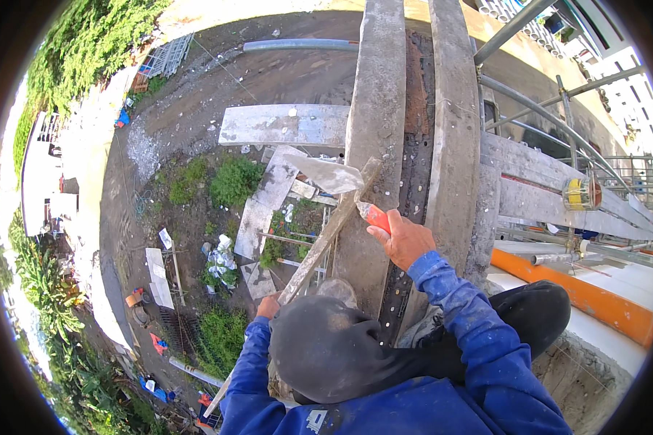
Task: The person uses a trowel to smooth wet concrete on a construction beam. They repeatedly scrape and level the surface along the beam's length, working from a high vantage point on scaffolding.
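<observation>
My right hand (406, 243) is wrapped round the orange-red handle of a trowel (326, 175), its pale, mortar-smeared blade pointing left. Blade and neck overlap the upper end of a long wooden strip (319, 249) in the picture; whether they touch, I cannot tell. The strip slants down to my left hand (268, 307), whose fingers close on its lower part. My dark-trousered knee (330, 348) hides some of that hand and wood. Beside the strip's upper end runs a grey concrete wall edge (376, 101).
A second concrete edge (453, 130) runs parallel, with a narrow dirty channel (416, 94) between. Scaffold tubes (544, 109) and planks (537, 206) stand right, above an orange beam (580, 293). Far below left lie a green bush (237, 181), boards and rubble: a high drop.
</observation>
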The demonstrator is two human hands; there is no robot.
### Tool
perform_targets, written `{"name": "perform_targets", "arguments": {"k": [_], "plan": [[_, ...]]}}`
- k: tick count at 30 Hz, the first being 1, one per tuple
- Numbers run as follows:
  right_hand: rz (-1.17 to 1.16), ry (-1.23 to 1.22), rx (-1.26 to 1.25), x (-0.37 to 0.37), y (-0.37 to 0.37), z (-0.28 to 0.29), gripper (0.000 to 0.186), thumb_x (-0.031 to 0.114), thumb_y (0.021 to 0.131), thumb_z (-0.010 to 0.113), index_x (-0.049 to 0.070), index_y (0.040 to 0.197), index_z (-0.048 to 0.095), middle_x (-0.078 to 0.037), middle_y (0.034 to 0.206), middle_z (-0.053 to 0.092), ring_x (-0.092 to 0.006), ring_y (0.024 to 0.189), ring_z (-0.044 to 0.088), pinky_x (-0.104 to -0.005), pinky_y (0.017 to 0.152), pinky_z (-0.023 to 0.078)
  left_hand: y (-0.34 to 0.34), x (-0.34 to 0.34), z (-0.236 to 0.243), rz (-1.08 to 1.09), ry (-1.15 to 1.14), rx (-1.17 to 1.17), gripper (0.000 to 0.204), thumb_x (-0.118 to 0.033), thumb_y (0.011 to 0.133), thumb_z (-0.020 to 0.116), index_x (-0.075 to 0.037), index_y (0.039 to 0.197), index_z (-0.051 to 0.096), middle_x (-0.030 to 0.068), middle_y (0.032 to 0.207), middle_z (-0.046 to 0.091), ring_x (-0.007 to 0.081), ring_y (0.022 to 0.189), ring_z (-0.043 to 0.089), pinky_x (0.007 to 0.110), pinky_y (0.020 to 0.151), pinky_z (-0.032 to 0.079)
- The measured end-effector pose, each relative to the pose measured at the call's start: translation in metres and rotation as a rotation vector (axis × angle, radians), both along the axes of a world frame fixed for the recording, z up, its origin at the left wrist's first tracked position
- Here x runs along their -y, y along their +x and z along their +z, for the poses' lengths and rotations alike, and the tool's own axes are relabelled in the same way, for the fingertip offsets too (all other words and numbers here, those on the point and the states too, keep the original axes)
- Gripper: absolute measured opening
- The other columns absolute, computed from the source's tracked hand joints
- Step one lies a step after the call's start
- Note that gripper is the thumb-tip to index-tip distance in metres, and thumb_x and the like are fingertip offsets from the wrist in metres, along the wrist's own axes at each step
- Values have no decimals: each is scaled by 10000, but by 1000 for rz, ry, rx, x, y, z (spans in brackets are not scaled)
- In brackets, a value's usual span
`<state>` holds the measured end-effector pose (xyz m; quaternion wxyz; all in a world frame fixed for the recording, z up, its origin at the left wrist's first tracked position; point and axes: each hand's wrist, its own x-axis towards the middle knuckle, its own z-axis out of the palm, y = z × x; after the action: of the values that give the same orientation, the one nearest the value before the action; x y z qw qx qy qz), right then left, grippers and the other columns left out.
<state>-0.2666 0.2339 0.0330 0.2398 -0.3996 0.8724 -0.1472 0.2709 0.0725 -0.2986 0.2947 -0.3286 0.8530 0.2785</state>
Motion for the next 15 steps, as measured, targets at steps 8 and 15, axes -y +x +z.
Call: {"name": "perform_targets", "arguments": {"k": [8,15], "plan": [[-19,66,6,-4,-18,-7,544,600,960,505,59,1006,521,-168,793,700,-376,697,691,-498,595,528,-21,4,18,237,88,-42,450,-247,833,603,-191,1276,657,212,1057,705,372,984,683,446,860,538],[-87,118,32,-13,-19,-19,570,623,962,479,56,999,509,-202,742,688,-403,683,680,-510,620,523,-45,1,59,312,273,-200,442,-154,849,528,-167,1270,661,230,1060,697,371,992,681,429,879,535]]}}
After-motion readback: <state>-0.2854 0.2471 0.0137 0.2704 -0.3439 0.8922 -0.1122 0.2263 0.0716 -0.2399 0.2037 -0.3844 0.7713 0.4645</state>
